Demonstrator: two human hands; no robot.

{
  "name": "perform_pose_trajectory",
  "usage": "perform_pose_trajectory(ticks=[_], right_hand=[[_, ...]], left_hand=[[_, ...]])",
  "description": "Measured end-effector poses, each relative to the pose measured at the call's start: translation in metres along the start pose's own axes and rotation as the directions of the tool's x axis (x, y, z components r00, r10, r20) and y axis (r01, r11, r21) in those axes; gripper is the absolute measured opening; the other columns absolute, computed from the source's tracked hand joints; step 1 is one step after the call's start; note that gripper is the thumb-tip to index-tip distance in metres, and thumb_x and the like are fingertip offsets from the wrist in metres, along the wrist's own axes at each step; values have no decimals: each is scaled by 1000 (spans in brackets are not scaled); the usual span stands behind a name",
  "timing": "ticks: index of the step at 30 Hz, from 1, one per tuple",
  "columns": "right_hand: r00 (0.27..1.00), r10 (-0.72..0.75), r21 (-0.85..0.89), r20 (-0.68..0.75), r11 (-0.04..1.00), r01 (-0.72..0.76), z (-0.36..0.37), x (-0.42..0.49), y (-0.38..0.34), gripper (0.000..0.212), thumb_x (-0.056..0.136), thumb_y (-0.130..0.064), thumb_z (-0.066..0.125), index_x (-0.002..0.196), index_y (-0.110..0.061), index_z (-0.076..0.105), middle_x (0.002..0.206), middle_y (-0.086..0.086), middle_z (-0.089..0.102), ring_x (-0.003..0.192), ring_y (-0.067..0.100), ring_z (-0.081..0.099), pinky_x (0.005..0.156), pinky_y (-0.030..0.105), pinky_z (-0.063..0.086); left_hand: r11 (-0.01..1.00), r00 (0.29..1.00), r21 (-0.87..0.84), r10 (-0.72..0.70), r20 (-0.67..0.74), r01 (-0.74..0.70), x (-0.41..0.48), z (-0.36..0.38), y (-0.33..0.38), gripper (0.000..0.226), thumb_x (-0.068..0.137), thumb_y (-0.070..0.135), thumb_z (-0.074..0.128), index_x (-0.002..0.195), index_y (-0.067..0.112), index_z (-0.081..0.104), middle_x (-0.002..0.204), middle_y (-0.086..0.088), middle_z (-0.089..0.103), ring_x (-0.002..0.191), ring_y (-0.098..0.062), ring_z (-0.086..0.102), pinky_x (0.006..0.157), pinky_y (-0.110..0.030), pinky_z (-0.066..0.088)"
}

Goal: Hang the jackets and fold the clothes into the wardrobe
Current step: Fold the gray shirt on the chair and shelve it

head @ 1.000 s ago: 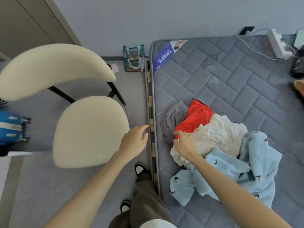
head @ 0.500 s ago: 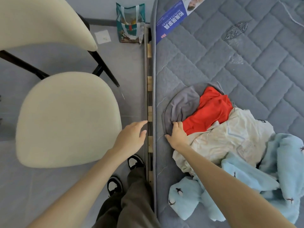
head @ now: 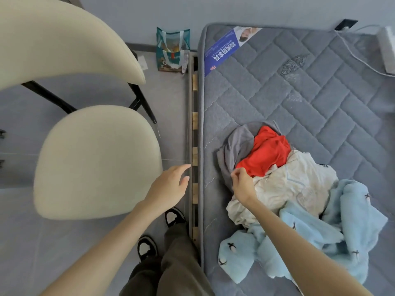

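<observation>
Where the grey quilted mattress [head: 299,92] nears its left edge, a heap of crumpled clothes [head: 284,189] lies loose and unfolded. It comprises a smooth grey garment [head: 237,146] at the left, a bright red garment [head: 269,152] bunched on top of it, a creased cream garment [head: 295,180] below, and a fluffy light-blue fleece garment [head: 320,231] with small dark bird motifs nearest the person.

The right hand [head: 242,184] reaches onto the heap, arm extended, its fingers curled in a pinch on the fabric at the red garment's lower corner, where it meets the grey one. Which layer is pinched cannot be told.

The left hand [head: 168,186] hovers over the floor beside the slatted wooden bed frame [head: 194,157], fingers relaxed and spread, holding nothing.

A cream upholstered chair [head: 96,163] with a rounded seat and black legs stands just left of that hand.
</observation>
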State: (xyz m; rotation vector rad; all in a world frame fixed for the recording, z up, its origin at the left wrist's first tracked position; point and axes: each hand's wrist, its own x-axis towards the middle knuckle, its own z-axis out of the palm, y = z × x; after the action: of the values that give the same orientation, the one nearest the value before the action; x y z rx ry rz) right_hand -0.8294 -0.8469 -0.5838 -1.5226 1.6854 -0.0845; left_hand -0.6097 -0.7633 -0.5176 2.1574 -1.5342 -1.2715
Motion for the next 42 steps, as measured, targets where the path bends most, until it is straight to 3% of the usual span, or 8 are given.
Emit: perform_pose_trajectory(ticks=[11, 14, 22, 27, 31, 37, 39, 42], right_hand=[[951, -159, 266, -264, 936, 231, -162, -88, -69, 16, 101, -11, 42, 87, -16, 47, 82, -4, 48, 64, -3, 46, 63, 9, 39], [922, -219, 330, -321, 886, 325, -197, -116, -105, 19, 102, -15, 43, 86, -24, 46, 80, -8, 47, 63, -6, 45, 68, 15, 39], [895, -363, 703, -259, 564, 433, -215, -186, -216, 18, 102, -6, 41, 88, -15, 49, 77, 1, 51, 71, 8, 53, 71, 21, 49], [858, -468, 755, -213, 478, 449, -208, -214, -276, 20, 102, -8, 42, 83, -13, 49, 74, 1, 55, 73, 8, 57, 75, 23, 52], [847, -491, 717, -204, 515, 471, -194, -227, -321, 14, 102, -8, 44, 90, -7, 52, 82, 10, 53, 80, 17, 53, 77, 28, 49], [705, -693, 407, 151, 693, 595, -150, -250, -371, 31, 95, -14, 60, 125, -18, 53, 126, -7, 55, 100, 3, 58, 84, 18, 49], [613, -720, 272, 325, 692, 668, -130, -259, -375, 50, 89, -28, 69, 134, -28, 47, 134, -17, 47, 115, -2, 50, 91, 14, 43], [479, -733, 197, 483, 624, 756, -93, -272, -379, 78, 78, -37, 79, 142, -29, 36, 136, -20, 43, 124, -4, 43, 97, 11, 38]], left_hand=[[973, 977, -93, 208, -46, -212, -34, -52, 75, 46, 100, 26, 44, 146, 32, 35, 141, 2, 48, 127, -15, 47, 97, -20, 31], [952, 958, -115, 278, -70, -284, -44, -72, 106, 50, 99, 26, 47, 147, 31, 33, 141, 0, 49, 119, -16, 52, 95, -20, 32], [892, 922, -237, 364, -133, -386, -96, -130, 147, 71, 90, 35, 64, 149, 32, 26, 148, 4, 39, 134, -11, 39, 111, -34, 35], [893, 886, -260, 253, -388, -368, -134, -179, 126, 10, 96, 30, 55, 101, 25, 62, 92, 2, 68, 85, -3, 61, 81, -31, 51], [868, 843, -302, 212, -494, -394, -176, -233, 104, 10, 94, 34, 58, 87, 38, 64, 79, 11, 68, 71, 10, 59, 60, -9, 42], [802, 754, -461, -22, -657, -379, -225, -290, 71, 12, 93, 28, 61, 83, 26, 67, 79, 12, 69, 72, 3, 61, 62, -12, 45], [697, 734, -584, -123, -668, -416, -243, -306, 63, 9, 93, 25, 62, 86, 23, 68, 83, 7, 71, 78, -5, 65, 69, -20, 51], [578, 721, -665, -180, -669, -473, -268, -330, 55, 9, 93, 22, 62, 88, 17, 66, 75, 4, 69, 64, -7, 63, 51, -19, 45]])
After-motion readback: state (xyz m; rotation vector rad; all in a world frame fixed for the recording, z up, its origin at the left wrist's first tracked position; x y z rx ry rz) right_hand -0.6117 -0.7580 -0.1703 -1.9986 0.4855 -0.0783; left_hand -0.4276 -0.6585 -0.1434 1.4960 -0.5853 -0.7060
